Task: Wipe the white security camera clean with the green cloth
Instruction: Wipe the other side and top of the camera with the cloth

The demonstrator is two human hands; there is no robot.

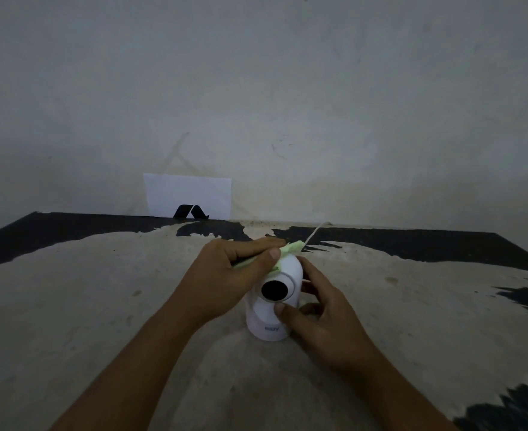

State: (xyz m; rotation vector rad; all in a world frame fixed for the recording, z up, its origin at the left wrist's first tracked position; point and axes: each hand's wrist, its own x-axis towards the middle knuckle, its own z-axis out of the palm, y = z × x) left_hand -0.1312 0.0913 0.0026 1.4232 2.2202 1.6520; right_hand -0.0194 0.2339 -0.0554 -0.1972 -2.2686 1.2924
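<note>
The white security camera stands upright on the worn table, its round black lens facing me. My left hand grips the folded green cloth and presses it against the top left of the camera's head. Only the cloth's far end and a thin strip under my fingers show. My right hand wraps the camera's right side, thumb on the front of its body, fingers behind.
A thin white cable runs from behind the camera toward the wall. A white card with a black logo leans on the wall at the table's back edge. The tabletop is pale with peeling black patches.
</note>
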